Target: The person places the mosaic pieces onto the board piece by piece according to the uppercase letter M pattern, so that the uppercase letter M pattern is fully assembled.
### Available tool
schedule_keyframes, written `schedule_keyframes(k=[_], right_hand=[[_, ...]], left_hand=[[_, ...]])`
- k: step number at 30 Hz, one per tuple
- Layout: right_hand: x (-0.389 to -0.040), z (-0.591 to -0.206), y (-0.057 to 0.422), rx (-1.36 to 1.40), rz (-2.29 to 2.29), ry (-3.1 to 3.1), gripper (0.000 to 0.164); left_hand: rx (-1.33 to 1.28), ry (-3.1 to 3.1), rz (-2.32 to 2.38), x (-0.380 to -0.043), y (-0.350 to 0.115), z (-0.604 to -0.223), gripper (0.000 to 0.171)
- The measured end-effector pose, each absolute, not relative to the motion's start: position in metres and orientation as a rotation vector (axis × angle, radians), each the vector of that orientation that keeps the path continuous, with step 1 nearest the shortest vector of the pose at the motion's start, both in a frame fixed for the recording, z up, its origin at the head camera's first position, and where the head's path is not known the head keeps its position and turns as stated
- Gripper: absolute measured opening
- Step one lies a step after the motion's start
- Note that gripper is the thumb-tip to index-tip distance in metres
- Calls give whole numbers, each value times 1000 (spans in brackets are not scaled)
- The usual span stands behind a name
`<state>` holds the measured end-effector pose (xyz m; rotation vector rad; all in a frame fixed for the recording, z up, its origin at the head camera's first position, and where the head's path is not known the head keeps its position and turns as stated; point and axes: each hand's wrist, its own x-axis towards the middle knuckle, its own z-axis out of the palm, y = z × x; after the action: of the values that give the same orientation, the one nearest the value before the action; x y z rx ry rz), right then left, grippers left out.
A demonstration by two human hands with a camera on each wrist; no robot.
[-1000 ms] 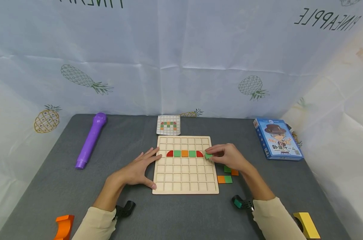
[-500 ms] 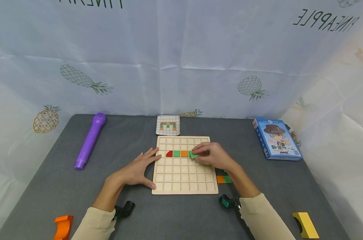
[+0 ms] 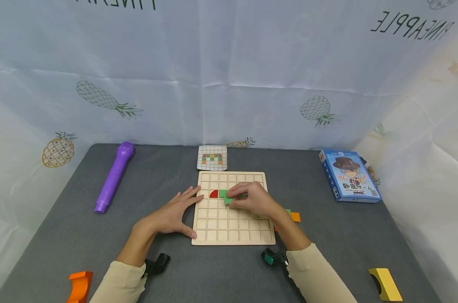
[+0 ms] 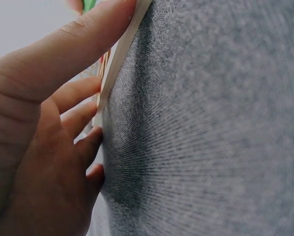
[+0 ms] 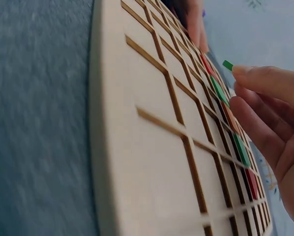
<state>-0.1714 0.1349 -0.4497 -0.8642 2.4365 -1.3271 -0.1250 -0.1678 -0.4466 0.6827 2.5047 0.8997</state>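
Note:
A square wooden grid board (image 3: 232,237) lies on the table. My left hand (image 3: 172,214) rests at its left side with fingers spread, the thumb near the lower left corner. Over the board my right hand (image 3: 255,200) pinches a green square tile (image 3: 228,201) between thumb and fingers. In the right wrist view that tile (image 5: 227,65) stands clear above the board. One row of cells holds a red rounded piece (image 3: 214,194), green tiles, an orange tile and a second red piece (image 5: 251,184). My right hand hides part of this row in the head view.
Behind the board stands a small pattern card (image 3: 212,164). An orange tile (image 3: 295,216) and others lie right of the board, partly under my forearm. Further out are a purple microphone-shaped stick (image 3: 114,179), a blue box (image 3: 350,176), an orange block (image 3: 80,286) and a yellow block (image 3: 385,285).
My right hand has moved left across the board with the green tile, from the right edge to around the middle of the filled row. My left hand has stayed in place.

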Motion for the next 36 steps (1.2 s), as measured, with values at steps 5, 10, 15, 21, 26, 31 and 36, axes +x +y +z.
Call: schedule_keyframes(k=[5, 10, 15, 21, 26, 31, 36], right_hand=[[-170, -451, 121, -879, -1329, 2471, 21], [-168, -453, 109, -892, -1296, 2529, 20], [-167, -453, 99, -914, -1252, 2564, 22], [-164, -454, 94, -918, -1201, 2589, 22], [-162, -456, 93, -895, -1176, 2609, 22], [-162, -456, 91, -898, -1160, 2601, 22], [-163, -457, 89, -918, -1121, 2603, 22]], left_hand=[[685, 2506, 899, -125, -168, -447, 113], [684, 2505, 895, -125, -169, -447, 113], [692, 2506, 896, -126, -169, -448, 113], [715, 2521, 893, -126, -168, -450, 113], [714, 2517, 896, -126, -168, -450, 113], [707, 2517, 898, -126, -169, -451, 113], [709, 2515, 892, -126, -169, -451, 112]])
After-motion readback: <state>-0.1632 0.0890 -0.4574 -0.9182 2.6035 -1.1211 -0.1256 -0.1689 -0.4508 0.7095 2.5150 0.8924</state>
